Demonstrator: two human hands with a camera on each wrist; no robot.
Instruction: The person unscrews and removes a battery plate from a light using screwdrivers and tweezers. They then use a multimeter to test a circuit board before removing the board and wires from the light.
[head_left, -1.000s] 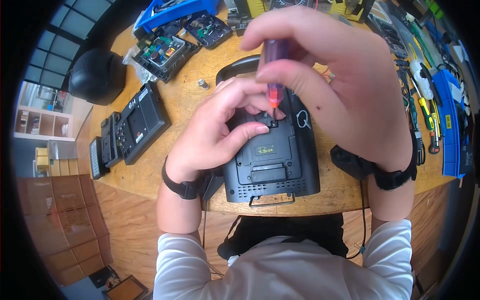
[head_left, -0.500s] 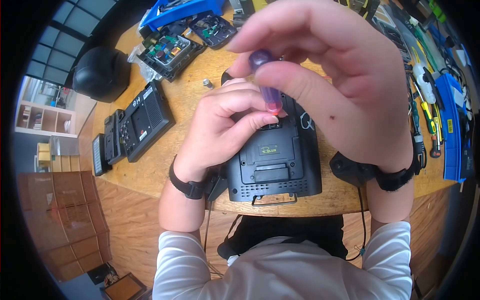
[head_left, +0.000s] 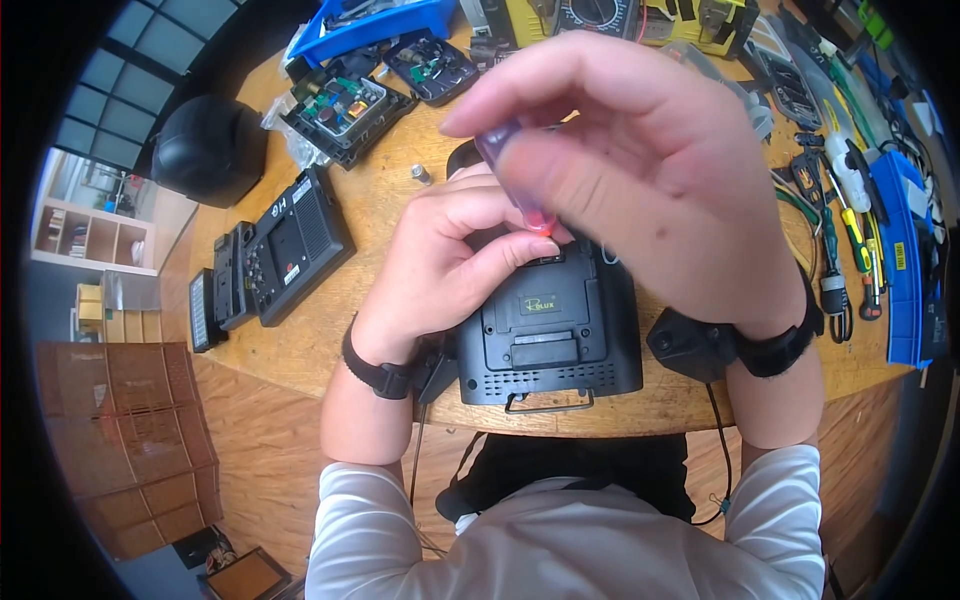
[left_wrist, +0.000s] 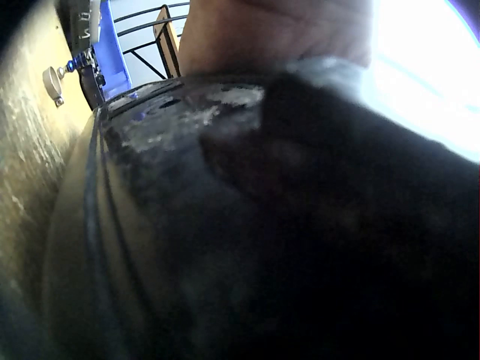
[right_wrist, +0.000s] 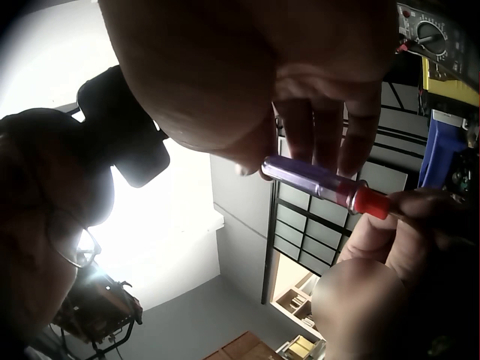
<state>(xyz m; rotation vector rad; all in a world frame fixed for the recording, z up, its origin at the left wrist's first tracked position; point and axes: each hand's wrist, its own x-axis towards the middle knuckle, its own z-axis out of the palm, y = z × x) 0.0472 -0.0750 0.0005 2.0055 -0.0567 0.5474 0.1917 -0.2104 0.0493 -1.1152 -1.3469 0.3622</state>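
Observation:
In the head view, my right hand [head_left: 660, 180] holds a screwdriver [head_left: 515, 195] with a clear purple handle and red collar, thumb and index finger round the handle's upper end. The handle leans to the left. My left hand [head_left: 430, 250] lies over a black device housing [head_left: 540, 350] labelled Rolux, its thumb and fingers pinching the screwdriver just below the collar. The right wrist view shows the screwdriver [right_wrist: 322, 182] between both hands. Left fingers hide its tip at a recess in the housing. The left wrist view is mostly the dark housing [left_wrist: 172, 172], seen very close.
An opened case with a circuit board [head_left: 345, 115] and a black panel [head_left: 290, 250] lie at left, near a small metal cylinder [head_left: 421, 174]. A blue tray [head_left: 385, 25] and a multimeter [head_left: 595, 12] stand behind. Hand tools [head_left: 850, 230] and a blue bin [head_left: 905, 260] line the right side.
The screwdriver handle has tipped from upright to the left, and the right thumb has moved across it. The left thumb has come up closer to the red collar. The housing stays in place.

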